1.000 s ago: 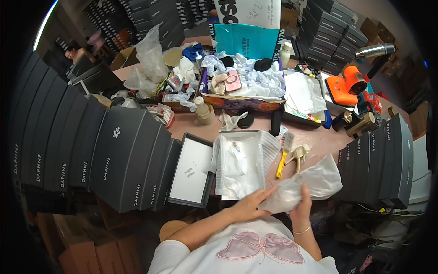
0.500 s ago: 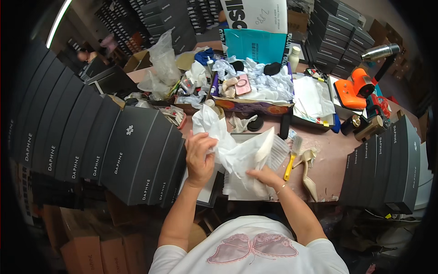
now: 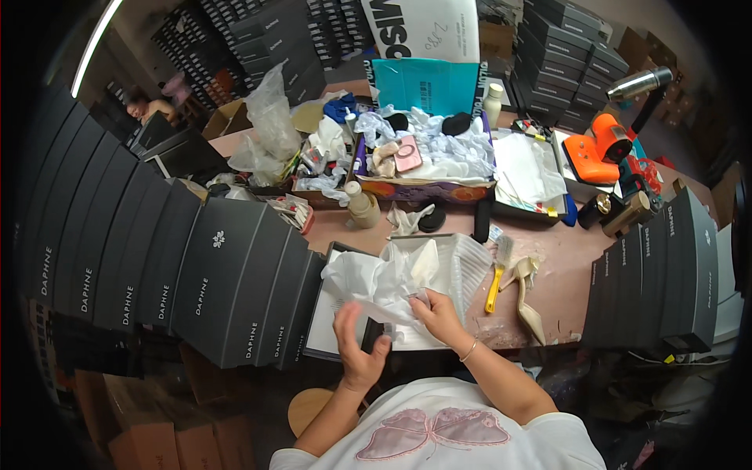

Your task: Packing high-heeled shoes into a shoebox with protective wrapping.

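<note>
White tissue paper (image 3: 360, 274) lies loosely crumpled over an open shoe box (image 3: 321, 333) with a white inside. A cream, pointed shape (image 3: 424, 265) shows among its folds; I cannot make out the whole of it. My right hand (image 3: 440, 319) pinches the near right edge of the paper between thumb and fingers. Just below the paper's left part, my left hand (image 3: 359, 352) is open, thumb and fingers apart, holding nothing. To the right, a cream high-heeled shoe (image 3: 526, 301) lies on its side beside a yellow-handled brush (image 3: 495, 283).
Dark shoe boxes stand in rows on the left (image 3: 227, 274) and right (image 3: 677, 274). Behind the work spot are a carton of crumpled paper (image 3: 423, 190) with a pink phone (image 3: 407, 154), a cream bottle (image 3: 362, 207), a tray of white sheets (image 3: 533, 176) and an orange device (image 3: 591, 153).
The paper has come down from upright in both hands to lie over the box. My left hand has let go of it and moved down toward me; my right hand still grips it.
</note>
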Demonstrator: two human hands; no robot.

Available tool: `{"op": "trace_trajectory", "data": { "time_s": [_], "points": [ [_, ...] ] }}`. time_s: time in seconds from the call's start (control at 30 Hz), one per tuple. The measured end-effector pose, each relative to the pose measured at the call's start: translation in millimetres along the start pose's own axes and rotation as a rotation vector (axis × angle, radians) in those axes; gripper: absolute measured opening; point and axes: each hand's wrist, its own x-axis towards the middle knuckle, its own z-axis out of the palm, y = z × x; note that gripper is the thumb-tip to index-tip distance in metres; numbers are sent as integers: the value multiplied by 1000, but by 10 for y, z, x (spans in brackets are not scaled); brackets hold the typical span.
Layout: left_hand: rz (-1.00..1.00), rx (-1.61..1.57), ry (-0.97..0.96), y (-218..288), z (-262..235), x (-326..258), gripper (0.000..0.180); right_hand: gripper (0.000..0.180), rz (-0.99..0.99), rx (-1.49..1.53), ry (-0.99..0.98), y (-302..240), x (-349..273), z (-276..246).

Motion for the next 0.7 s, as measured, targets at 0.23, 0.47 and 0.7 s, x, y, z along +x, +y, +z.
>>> {"op": "trace_trajectory", "data": {
  "time_s": [0.23,0.47,0.7],
  "points": [
    [-788,-563,-65,-547,377,-167,26,46,-122,-497,-20,126,-408,-507],
    [-473,-129,-85,-544,517,-258,20,50,496,-1029,463,1072,-791,-2159],
    [-582,-247,-79,-480,726,-131,17,35,-134,-466,593,1058,-1083,-2427]
  ]
}}
